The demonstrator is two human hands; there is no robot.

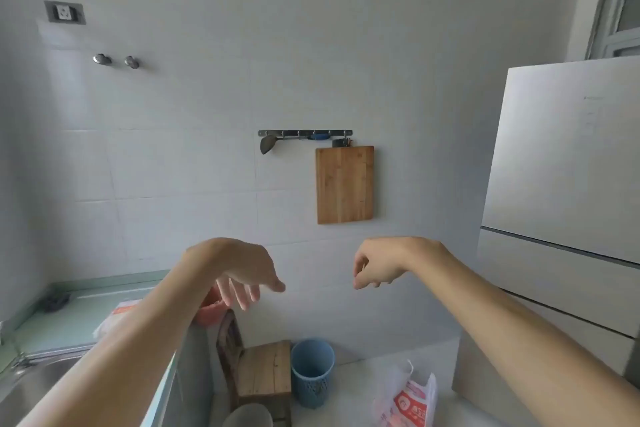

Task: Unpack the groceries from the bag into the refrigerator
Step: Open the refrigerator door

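Both my hands hang in the air in front of the tiled wall, wrists bent, holding nothing. My left hand [247, 276] has its fingers loosely apart and pointing down. My right hand [375, 267] has its fingers curled loosely inward, empty. A white plastic grocery bag with red print [407, 399] lies on the floor at the lower right, well below my right hand. The white refrigerator [568, 163] stands at the right with its doors closed. Another white and orange bag [116, 317] rests on the green countertop, partly hidden behind my left forearm.
A small wooden chair [263, 371] and a blue bin [311, 369] stand on the floor by the wall. A steel sink [38, 378] sits at lower left in the green counter [72, 305]. A wooden cutting board [344, 184] hangs from a hook rail.
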